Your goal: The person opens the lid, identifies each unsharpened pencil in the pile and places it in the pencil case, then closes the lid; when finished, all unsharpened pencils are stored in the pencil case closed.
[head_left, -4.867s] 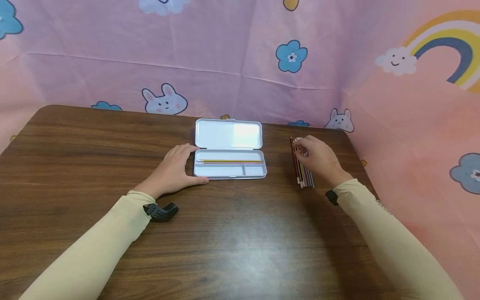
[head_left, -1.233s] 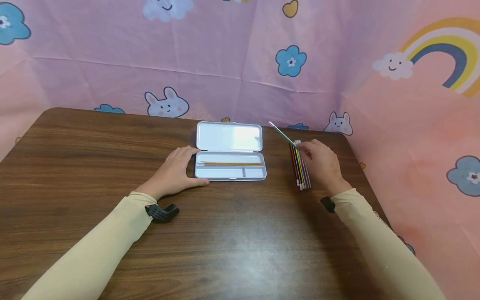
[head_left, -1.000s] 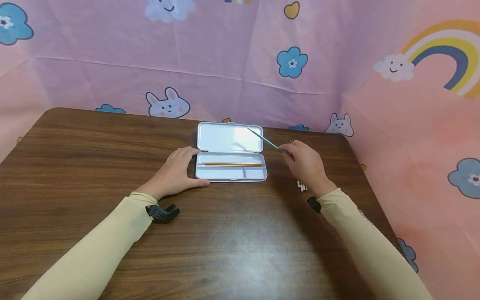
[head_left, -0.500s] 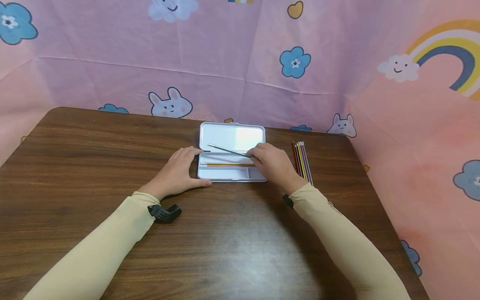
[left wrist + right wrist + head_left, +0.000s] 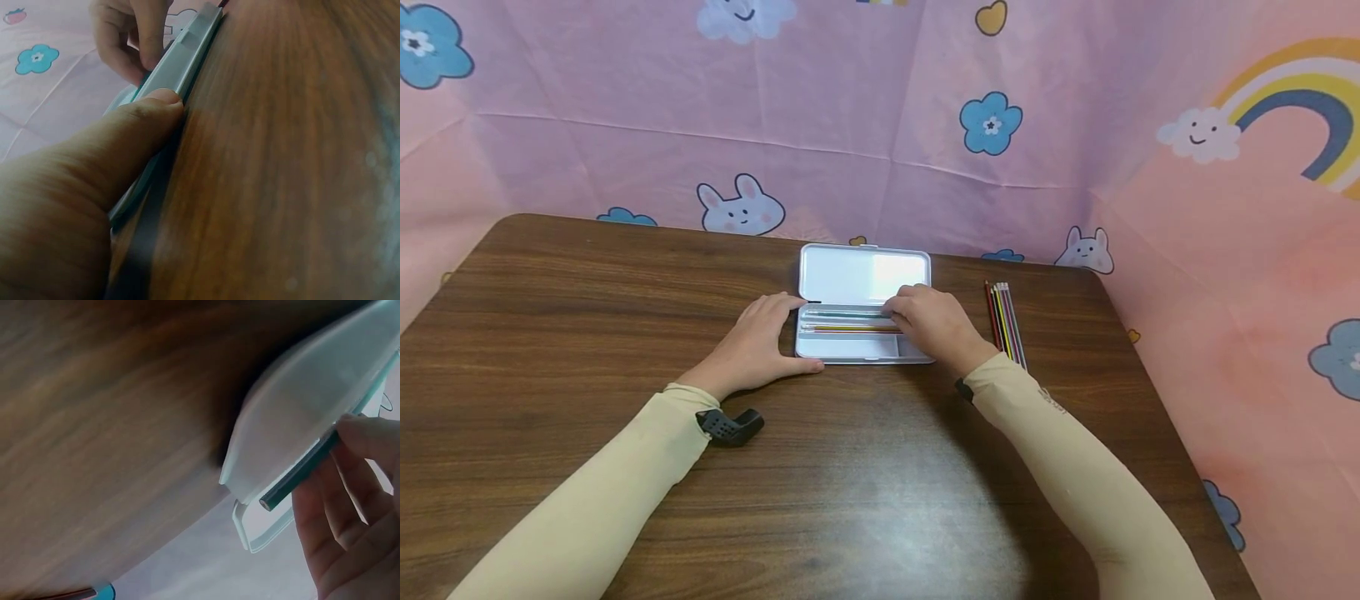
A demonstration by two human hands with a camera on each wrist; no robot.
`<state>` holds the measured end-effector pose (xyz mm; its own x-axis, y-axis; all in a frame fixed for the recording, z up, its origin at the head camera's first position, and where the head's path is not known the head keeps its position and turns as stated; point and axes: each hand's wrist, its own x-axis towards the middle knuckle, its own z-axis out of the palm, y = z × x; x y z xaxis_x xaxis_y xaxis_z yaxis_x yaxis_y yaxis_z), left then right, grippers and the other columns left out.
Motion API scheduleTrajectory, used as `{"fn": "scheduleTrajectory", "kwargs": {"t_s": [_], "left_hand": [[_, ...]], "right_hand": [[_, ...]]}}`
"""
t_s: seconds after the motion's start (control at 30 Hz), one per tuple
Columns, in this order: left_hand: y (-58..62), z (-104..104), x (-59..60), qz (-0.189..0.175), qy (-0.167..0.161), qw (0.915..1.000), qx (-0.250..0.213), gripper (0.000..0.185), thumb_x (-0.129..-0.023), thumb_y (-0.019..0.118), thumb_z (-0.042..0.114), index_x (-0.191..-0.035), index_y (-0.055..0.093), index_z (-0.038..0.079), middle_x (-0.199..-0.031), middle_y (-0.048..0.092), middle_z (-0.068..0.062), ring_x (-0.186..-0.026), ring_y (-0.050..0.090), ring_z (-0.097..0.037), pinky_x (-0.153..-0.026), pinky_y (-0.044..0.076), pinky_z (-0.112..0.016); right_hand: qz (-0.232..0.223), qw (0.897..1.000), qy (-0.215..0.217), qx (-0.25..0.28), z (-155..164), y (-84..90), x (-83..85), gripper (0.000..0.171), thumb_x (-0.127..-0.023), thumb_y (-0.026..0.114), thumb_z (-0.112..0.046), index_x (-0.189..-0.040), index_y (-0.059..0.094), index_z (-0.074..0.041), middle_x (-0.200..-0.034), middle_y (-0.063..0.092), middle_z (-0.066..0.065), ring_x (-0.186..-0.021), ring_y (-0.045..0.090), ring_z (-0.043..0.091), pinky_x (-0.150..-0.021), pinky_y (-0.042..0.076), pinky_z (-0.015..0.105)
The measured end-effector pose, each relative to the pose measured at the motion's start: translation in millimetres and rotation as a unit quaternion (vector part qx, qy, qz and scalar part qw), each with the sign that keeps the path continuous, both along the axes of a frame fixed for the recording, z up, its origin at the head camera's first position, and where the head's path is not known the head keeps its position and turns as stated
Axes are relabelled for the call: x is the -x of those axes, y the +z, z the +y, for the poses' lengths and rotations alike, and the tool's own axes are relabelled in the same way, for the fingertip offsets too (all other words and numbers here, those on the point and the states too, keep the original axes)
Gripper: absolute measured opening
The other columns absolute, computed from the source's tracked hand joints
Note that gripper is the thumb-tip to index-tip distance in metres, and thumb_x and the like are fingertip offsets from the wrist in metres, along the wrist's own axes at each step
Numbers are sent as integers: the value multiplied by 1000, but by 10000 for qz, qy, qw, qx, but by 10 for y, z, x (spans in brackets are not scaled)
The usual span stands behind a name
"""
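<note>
A white pencil case lies open on the table, its lid tipped back toward the wall. My left hand spans the case's left end, thumb along the front edge and fingers at the back corner. With my right hand I pinch a green pencil near its unsharpened end, low over the case's rear compartment. The rest of this pencil stretches left inside the back wall. Yellow and red striped pencils lie in the same compartment, their right ends hidden by my right hand.
Several pencils lie in a bundle on the brown wooden table, right of the case, partly behind my right wrist. A pink patterned cloth hangs behind the table and along its right side.
My right hand picked the green pencil from the bundle, carried it left over the case and lowered it into the rear compartment. My left hand stayed at the case's left end.
</note>
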<state>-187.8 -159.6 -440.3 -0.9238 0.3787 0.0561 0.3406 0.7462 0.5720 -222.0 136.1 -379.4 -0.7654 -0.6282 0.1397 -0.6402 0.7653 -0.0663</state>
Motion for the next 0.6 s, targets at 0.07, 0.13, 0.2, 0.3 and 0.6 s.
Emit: {"fn": "scheduleTrajectory", "kwargs": {"t_s": [0.07,0.13,0.2,0.3,0.6], "left_hand": [[2,0,0,9,-11,10000,-5,109,-78,76,73,-157,37,8,-164,33,-19,-154,23,-39,-126,15,-61],[8,1,-4,31,-11,10000,-35,108,-79,77,71,-156,38,8,-163,34,-18,-153,24,-39,-125,15,-61],[19,-1,-9,40,-12,10000,-51,106,-79,78,69,-156,38,7,-162,35,-18,-153,25,-39,-125,16,-62],[31,1,-14,48,-7,10000,-70,105,-79,79,68,-155,39,7,-161,36,-18,-152,27,-39,-125,17,-62],[16,6,-5,63,-22,10000,-63,105,-79,79,69,-155,39,7,-160,38,-18,-150,29,-38,-124,18,-62]], "right_hand": [[-86,10000,-13,-47,-8,-1,14,19,-101,68,-13,-115,80,-15,-105,75,0,-98,69,17,-81,60,36],[-196,9998,-31,-101,-17,0,29,19,-101,67,-13,-115,80,-15,-105,75,0,-97,68,16,-81,60,36],[-323,9994,-51,-147,-28,3,43,20,-101,66,-13,-116,80,-16,-106,75,0,-96,68,16,-82,59,36],[-482,9986,-40,-205,-36,2,64,22,-102,65,-12,-117,80,-17,-109,75,0,-98,68,15,-84,59,37],[-759,9968,52,-264,-41,-19,85,24,-102,64,-11,-120,79,-17,-114,75,0,-104,69,15,-90,59,37]]}}
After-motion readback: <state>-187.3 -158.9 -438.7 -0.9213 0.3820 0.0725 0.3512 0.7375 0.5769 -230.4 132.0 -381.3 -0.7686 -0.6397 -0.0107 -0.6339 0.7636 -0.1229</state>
